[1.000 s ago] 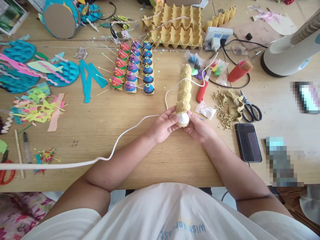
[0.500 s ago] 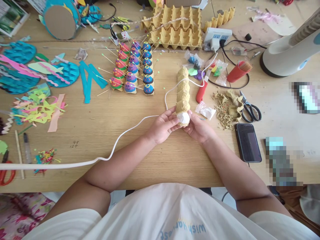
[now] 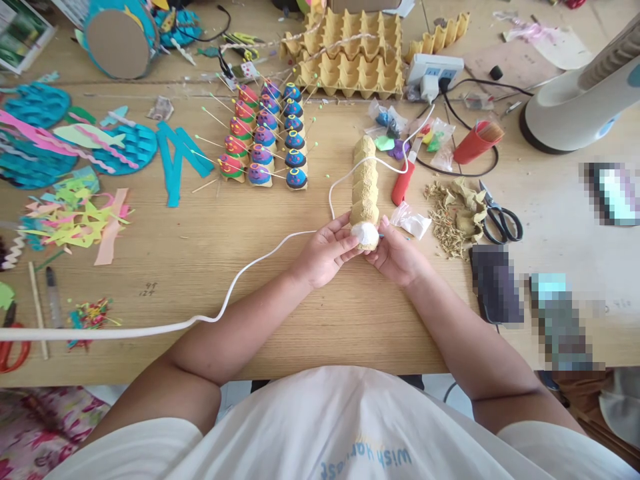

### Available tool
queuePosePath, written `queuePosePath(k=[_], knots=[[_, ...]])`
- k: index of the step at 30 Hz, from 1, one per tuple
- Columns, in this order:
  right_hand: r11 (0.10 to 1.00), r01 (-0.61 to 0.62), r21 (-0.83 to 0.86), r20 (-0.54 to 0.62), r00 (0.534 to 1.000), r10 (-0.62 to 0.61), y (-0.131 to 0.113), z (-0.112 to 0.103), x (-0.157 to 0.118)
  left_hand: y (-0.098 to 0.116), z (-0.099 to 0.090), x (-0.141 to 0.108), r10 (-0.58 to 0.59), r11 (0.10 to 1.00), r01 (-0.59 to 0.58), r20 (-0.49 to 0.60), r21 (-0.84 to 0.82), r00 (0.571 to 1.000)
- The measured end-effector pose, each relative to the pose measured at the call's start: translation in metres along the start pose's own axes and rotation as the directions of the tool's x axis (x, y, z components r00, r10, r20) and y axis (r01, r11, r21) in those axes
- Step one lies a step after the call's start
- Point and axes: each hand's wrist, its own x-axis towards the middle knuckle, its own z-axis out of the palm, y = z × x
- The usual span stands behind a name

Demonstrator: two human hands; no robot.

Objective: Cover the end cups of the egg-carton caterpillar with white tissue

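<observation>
A strip of egg carton cups (image 3: pixel 366 180) points away from me, its near end between my hands. White modelling clay (image 3: pixel 365 235) covers the cup at that near end. My left hand (image 3: pixel 325 252) grips the strip from the left, thumb against the white clay. On the other side, my right hand (image 3: pixel 397 253) holds the strip's lower right edge, with its thumb lifted slightly off the clay. A white cable (image 3: pixel 350 171) lies across the strip. Right of it are a red-handled craft knife (image 3: pixel 403 183) and a small bag of white clay (image 3: pixel 413 220).
Painted egg-carton caterpillars (image 3: pixel 263 137) stand at the back left, pins sticking out. Egg trays (image 3: pixel 350 57) lie behind. Scissors (image 3: pixel 500 217), carton scraps (image 3: pixel 453 220) and a blurred phone (image 3: pixel 495 283) are at right. Paper scraps (image 3: pixel 75 220) cover the left side.
My right thumb has come up off the white clay and moved a little right. The near end of the strip has shifted slightly left. My left hand is almost unmoved.
</observation>
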Motion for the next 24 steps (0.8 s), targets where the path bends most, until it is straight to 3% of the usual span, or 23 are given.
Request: queuePosePath(k=[5, 24], knots=[[0.999, 0.035, 0.028, 0.083, 0.996, -0.037, -0.0010, -0.0025, -0.0014, 0.0062, 0.0004, 0.0001, 0.005, 0.998, -0.001, 0.053, -0.070, 0.999], [0.993, 0.016, 0.119, 0.093, 0.995, -0.028, 0.0038, -0.0057, 0.0023, 0.0082, 0.0051, -0.0018, -0.018, 0.995, 0.018, 0.007, -0.101, 1.000]])
